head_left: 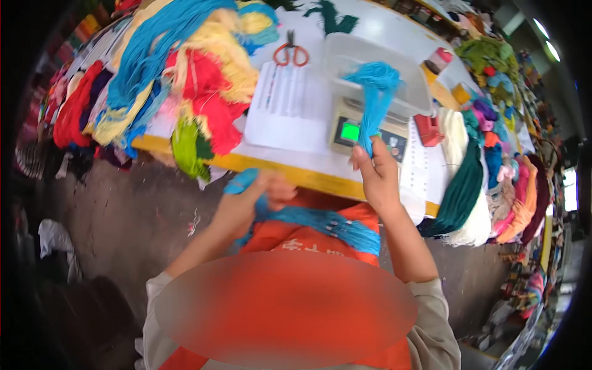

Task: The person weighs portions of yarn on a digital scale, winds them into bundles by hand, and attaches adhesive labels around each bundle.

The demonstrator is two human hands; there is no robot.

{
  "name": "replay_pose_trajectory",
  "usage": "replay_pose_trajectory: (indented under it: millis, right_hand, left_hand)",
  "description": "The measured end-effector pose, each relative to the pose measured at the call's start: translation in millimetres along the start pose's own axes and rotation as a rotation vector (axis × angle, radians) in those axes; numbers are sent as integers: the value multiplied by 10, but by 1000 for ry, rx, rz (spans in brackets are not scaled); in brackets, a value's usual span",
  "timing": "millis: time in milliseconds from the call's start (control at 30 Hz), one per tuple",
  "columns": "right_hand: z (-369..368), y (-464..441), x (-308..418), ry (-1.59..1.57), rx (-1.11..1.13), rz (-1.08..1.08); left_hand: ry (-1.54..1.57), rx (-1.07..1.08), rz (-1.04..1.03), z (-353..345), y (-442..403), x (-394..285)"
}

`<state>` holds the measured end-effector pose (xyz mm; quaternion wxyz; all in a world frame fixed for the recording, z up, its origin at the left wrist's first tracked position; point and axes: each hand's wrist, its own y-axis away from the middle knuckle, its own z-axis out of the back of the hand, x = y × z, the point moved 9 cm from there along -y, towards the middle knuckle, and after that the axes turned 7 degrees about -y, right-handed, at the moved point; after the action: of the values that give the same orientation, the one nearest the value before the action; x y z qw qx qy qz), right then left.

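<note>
My right hand [377, 168] is closed on one end of a light blue yarn bundle [375, 102]. The bundle's loose end lies over a clear plastic tub [345, 52], which sits on a scale [398, 145] with a green display. Near the table's front edge, my left hand [262, 191], partly blurred, holds a second blue skein [302, 216]. That skein stretches across the front of my orange apron [277, 237].
Red-handled scissors [290, 54] and printed sheets [280, 117] lie left of the tub. Coloured yarn heaps [154, 55] cover the table's left side. White and dark green skeins [459, 185] hang over the right edge, near a red object [428, 129].
</note>
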<state>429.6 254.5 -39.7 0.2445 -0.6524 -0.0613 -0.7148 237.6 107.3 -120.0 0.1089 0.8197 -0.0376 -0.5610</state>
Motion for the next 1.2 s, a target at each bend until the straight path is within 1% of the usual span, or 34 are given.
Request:
replay_pose_trajectory:
  millis: [67,100,133,167,200,233,300,333,400,433,500,567,600,633,700,767,833,867,900,933,1033,1067,1133,1167,1200]
  right_hand:
    - [-368,231,-102,-336,111,-123]
    - [-487,332,-119,-433,169,-235]
    - [-554,393,-80,-396,183,-291]
    - [-603,441,-71,-356,190,-347]
    - [-602,445,-43,-339,184,-272]
    - [-585,463,-36,-340,173,-272]
    - [-543,469,53,-332,163,-184]
    - [-521,488,35,-333,158,-183]
    - [-423,516,-63,-365,77,-212]
    - [-413,522,-72,-365,78,-211]
    - [-398,554,-169,-478,46,-306]
    - [-398,576,-215,-549,34,-339]
    - [-403,583,-246,-614,22,-372]
    - [-401,578,-248,-616,25,-370]
    - [-415,574,-262,-750,16,-396]
    - [-441,581,-308,-772,22,-404]
    - [-481,549,-180,-799,41,-388]
    - [-473,576,-217,-726,73,-420]
    - [-474,574,-235,-711,73,-358]
    - [-446,549,-231,-581,94,-266]
    - [-403,567,-200,-608,76,-244]
    - [-376,575,-214,-661,68,-243]
    - [-334,564,-265,-749,68,-254]
    - [-302,550,-254,-747,64,-246]
    - [-304,555,-237,-727,89,-277]
  left_hand:
    - [108,64,-107,-341,-132,-129]
    - [154,119,-156,-496,-187,-204]
    - [211,226,-199,-665,-216,-261]
    - [206,232,-196,-725,-236,-299]
    - [205,305,-200,-845,-225,-358]
    - [204,379,-204,-964,-215,-384]
    - [238,377,-210,-1035,-263,-329]
    - [204,342,-188,-1038,-277,-300]
    - [171,304,-169,-1028,-292,-281]
    - [172,301,-162,-1018,-299,-282]
    - [170,295,-156,-1009,-306,-269]
    - [76,256,-218,-970,-323,-256]
    - [73,254,-219,-964,-334,-240]
    - [64,233,-237,-941,-345,-237]
    - [56,211,-256,-909,-359,-219]
    - [68,116,-201,-828,-390,-156]
    - [-334,20,-229,-794,-343,-252]
    - [-541,-16,-313,-832,-335,-359]
    - [-448,-21,-312,-805,-347,-313]
    - [-352,-21,-304,-765,-381,-220]
    - [-78,-27,-269,-700,-487,-82]
    - [-75,-4,-280,-715,-497,-74]
    - [107,95,-248,-805,-512,-103]
    - [128,24,-200,-822,-490,-76]
    - [126,29,-203,-825,-488,-78]
